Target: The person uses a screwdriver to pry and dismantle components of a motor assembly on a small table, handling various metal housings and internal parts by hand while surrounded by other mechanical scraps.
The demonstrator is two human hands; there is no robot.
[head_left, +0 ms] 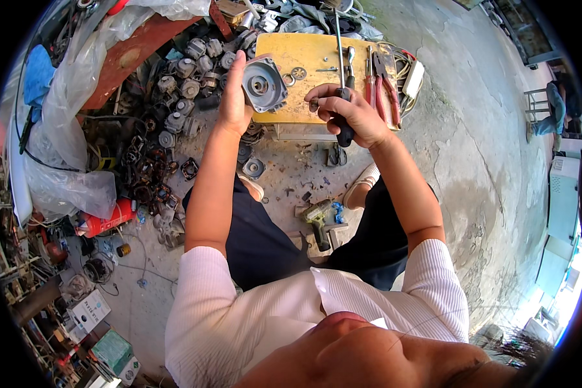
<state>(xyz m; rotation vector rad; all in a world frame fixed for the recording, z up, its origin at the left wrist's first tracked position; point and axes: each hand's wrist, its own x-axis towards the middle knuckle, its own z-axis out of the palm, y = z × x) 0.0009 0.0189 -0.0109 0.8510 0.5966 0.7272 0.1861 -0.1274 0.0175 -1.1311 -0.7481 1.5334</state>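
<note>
My left hand (pixel 234 100) is closed on a grey metal motor end cover (pixel 263 87), tilted so its round hub faces up, above the near left corner of a yellow board (pixel 284 48). My right hand (pixel 361 118) has its fingers wrapped round the black handle of a screwdriver (pixel 339 55), whose shaft points away from me. Its thumb and forefinger pinch a small dark part (pixel 313 104), too small to name. On the board between the hands lie a round metal disc (pixel 299 73), a ring (pixel 289 80) and a small bolt (pixel 327 69).
A ratchet wrench (pixel 350 61) and red-handled pliers (pixel 384 81) lie on the board's right side, beside a coiled cable (pixel 405 64). Motor parts (pixel 186 88) are heaped at left, near plastic sheeting (pixel 61 139). A cordless drill (pixel 318 223) stands between my legs.
</note>
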